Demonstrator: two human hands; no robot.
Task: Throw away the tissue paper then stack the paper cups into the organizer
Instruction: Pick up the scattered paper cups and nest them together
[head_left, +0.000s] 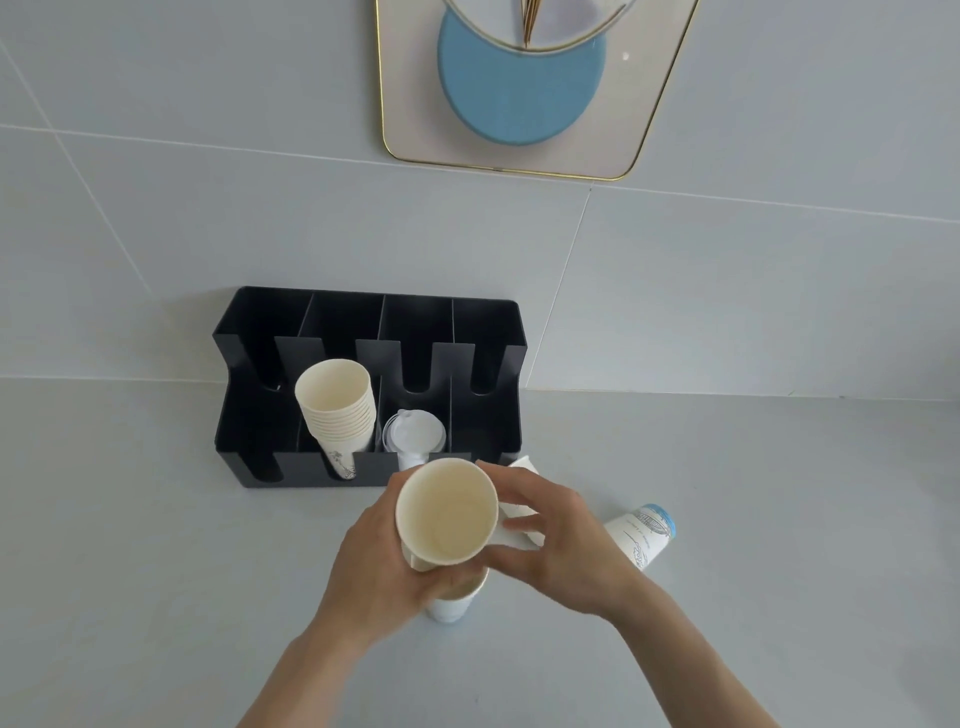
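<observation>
Cup gripped in our left hand, right hand open beside it; light, crushable, so we hold its sidewall gently.

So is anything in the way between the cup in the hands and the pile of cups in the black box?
Nothing visible blocks it. The held cup, gripped by the left hand with the right hand beside it, sits just in front of the organizer. The cup stack is open on top, up and to the left.
</observation>
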